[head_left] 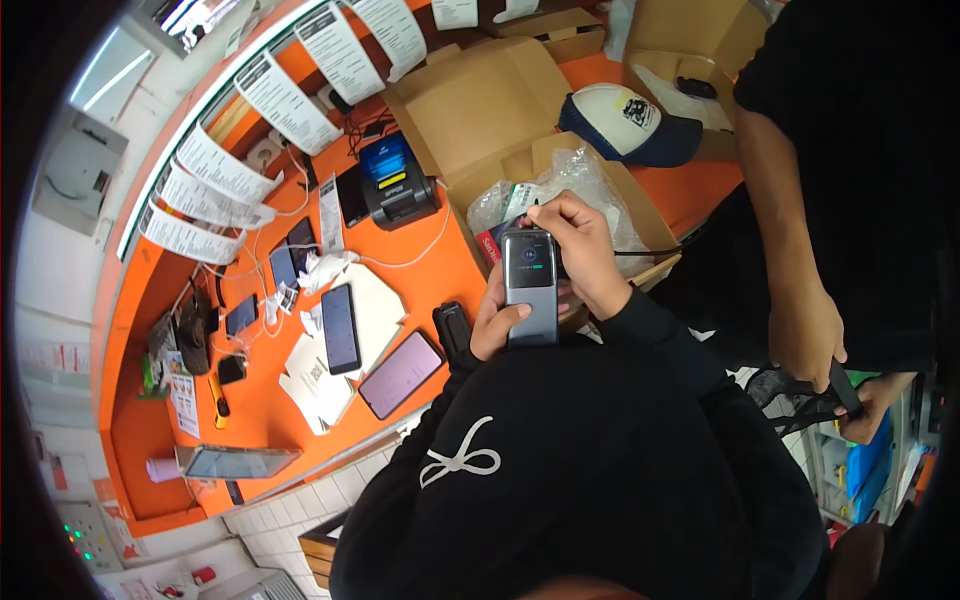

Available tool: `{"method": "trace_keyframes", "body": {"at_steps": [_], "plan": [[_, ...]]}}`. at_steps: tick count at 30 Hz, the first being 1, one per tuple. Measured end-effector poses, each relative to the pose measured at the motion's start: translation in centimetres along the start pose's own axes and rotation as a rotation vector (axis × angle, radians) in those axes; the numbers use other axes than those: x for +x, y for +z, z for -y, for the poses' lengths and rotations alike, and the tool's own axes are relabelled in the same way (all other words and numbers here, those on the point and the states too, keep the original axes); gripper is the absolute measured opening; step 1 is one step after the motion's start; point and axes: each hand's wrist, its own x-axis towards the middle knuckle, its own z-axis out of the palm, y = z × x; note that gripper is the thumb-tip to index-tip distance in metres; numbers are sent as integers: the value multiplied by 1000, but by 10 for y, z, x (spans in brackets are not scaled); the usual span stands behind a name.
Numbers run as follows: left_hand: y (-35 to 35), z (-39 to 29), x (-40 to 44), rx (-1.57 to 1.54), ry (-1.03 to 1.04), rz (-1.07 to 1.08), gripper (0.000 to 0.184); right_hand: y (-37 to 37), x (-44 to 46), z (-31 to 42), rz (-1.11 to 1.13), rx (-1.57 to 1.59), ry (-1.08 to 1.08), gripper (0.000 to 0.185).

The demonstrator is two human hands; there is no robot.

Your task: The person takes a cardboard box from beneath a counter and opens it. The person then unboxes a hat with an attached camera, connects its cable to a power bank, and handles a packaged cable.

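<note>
My left hand (492, 322) is wrapped round a grey power bank (532, 310) with a dark, lit display on its upper half. It is held upright in front of my chest, above the edge of the open cardboard box. My right hand (588, 250) is closed at the power bank's top edge, thumb and index finger pinching a thin black cable (536, 204). Where the plug meets the power bank is hidden by the fingers. Behind my hands, bubble wrap (590, 185) and a red packet (488, 247) lie in the cardboard box (640, 210).
Several phones, one a pink-screened phone (401, 374), lie on the orange counter (440, 285) to my left, near a black label printer (395, 185). Paper slips (340, 50) hang behind. A cap (625, 120) rests by the box. To my right, another person's hands (808, 335) hold a black strap.
</note>
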Motion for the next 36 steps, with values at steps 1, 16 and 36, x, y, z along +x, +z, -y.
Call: {"method": "trace_keyframes", "body": {"at_steps": [1,16,36], "plan": [[2,-1,0,-7,-13,-17,73,0,0,-2,-16,39,38,15],[6,-2,-6,-13,-21,4,77,-46,49,10,-378,55,7,15],[14,10,-104,191,467,-929,77,-48,82,73,833,-962,-70,20]]}}
